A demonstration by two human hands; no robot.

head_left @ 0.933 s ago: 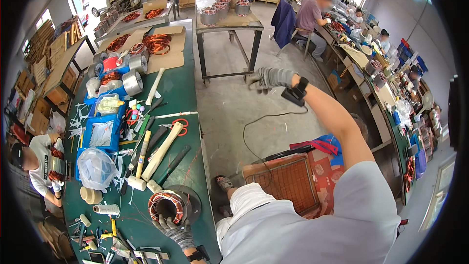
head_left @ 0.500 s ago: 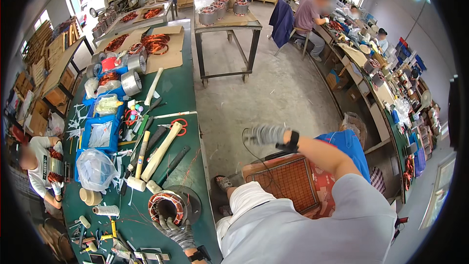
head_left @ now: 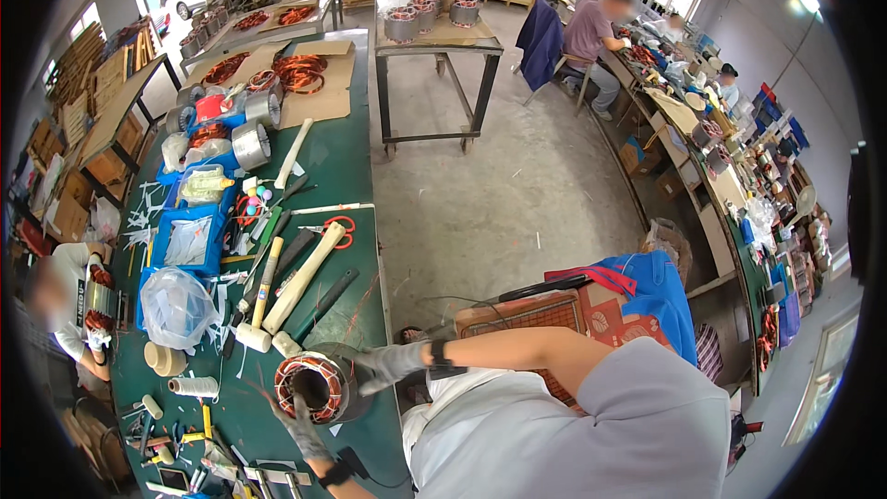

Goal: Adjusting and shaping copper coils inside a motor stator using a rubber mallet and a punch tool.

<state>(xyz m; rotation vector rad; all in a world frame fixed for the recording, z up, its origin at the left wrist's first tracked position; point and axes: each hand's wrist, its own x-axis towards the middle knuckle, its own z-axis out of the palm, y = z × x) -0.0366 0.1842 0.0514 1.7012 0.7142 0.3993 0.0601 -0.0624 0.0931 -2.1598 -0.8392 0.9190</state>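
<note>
A motor stator (head_left: 355,392), a grey steel cylinder with copper windings laced in white round its open end, rests on the green bench (head_left: 349,222) at its near right side. My left hand (head_left: 303,432), in a grey glove, grips its near rim, with fingers on either side of the winding. From the right, my gloved right hand (head_left: 393,366) meets the cylinder's side, its fingers stretched out and slightly blurred. Thin copper-coloured wires rise beside the stator. A white mallet (head_left: 253,336) and a dark-handled mallet (head_left: 319,312) lie just beyond it.
Red-handled scissors (head_left: 342,233), blue bins (head_left: 192,238), a clear plastic bag (head_left: 176,307) and a thread spool (head_left: 194,386) crowd the bench. Small tools lie near left. A crate (head_left: 480,316) stands to my right. A person (head_left: 72,305) holds another stator across the bench.
My right hand has swung left and down from over the crate to the stator's side. My left hand has shifted left along the near rim. The stator now sits more tilted in view.
</note>
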